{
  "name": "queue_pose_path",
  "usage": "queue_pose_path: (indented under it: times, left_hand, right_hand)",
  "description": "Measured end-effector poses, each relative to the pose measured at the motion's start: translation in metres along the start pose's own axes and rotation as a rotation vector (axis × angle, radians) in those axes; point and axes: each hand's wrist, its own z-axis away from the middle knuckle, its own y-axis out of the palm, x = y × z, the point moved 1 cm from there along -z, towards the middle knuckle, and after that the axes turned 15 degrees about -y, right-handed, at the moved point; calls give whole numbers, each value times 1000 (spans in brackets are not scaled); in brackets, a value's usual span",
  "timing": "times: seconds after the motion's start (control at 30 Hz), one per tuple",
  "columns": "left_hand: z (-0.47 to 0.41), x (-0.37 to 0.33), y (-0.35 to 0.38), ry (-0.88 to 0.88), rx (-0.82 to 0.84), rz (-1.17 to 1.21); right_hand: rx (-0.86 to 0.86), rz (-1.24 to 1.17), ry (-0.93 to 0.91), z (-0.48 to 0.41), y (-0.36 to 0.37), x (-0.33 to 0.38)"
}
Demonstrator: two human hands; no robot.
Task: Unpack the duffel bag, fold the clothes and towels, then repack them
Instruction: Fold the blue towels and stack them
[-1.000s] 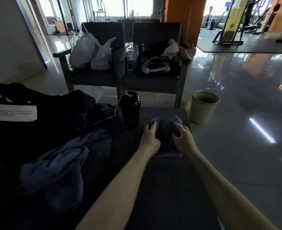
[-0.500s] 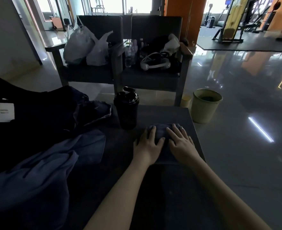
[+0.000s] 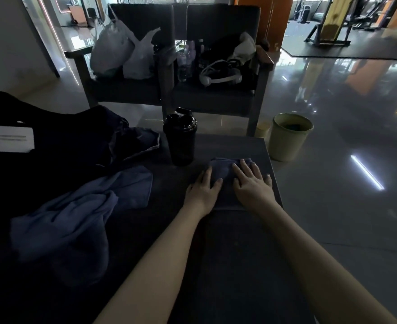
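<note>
Folded towel (image 3: 223,170), small and dark blue, lies at the far right end of the bench (image 3: 239,265), close to its right edge.

Head view:
- Left hand (image 3: 203,190) lies flat on the towel's left part, fingers straight, pressing down, gripping nothing.
- Right hand (image 3: 251,183) lies flat on the towel's right part, fingers spread and straight, also only pressing.
- Black shaker bottle (image 3: 180,136) stands upright just beyond and left of the towel, apart from it.
- Loose blue cloth (image 3: 75,211) lies crumpled on the bench's left side.
- Black duffel bag (image 3: 40,141) sits behind the cloth at far left, with a white label (image 3: 5,138) on it.
- Pale green bin (image 3: 289,136) stands on the floor past the bench's right corner.
- Two dark chairs beyond: the left chair (image 3: 132,90) holds white plastic bags (image 3: 120,54).
</note>
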Motion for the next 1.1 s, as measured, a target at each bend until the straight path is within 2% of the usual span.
queue_pose_path:
  times: [0.1, 0.17, 0.27, 0.33, 0.4, 0.5, 0.57, 0.77, 0.87, 0.97, 1.07, 1.1]
  left_hand:
    - [26, 18, -13, 3, -29, 60]
    - [44, 38, -28, 53, -192, -82]
    - [67, 81, -56, 83, -480, -240]
    - [78, 110, -75, -28, -595, -283]
    - [84, 140, -90, -204, -618, -293]
    - [88, 175, -100, -373, -520, -316]
    - [91, 184, -101, -376, -467, -442]
    - [117, 181, -93, -123, -458, -409]
    - [139, 175, -79, 50, -376, -334]
    - [164, 162, -67, 151, -167, -177]
    - [190, 146, -62, 100, 181, 11]
    - [195, 143, -62, 73, 251, 86]
  right_hand:
    - [-44, 184, -25, 8, -7, 12]
    - [-174, 240, -83, 21, -6, 26]
    - [-388, 154, -235, 46, 7, 58]
    - [-327, 41, -282, 60, 19, 82]
    - [-201, -51, -292, 71, 32, 102]
    - [-56, -97, -299, 82, 45, 122]
    - [9, -85, -305, 88, 51, 132]
    - [74, -183, -240, 106, 59, 143]
    - [57, -203, -221, 117, 62, 145]
    - [44, -261, -173, 124, 60, 146]
    - [14, -415, -118, 131, 57, 146]
    - [6, -446, -108, 134, 55, 145]
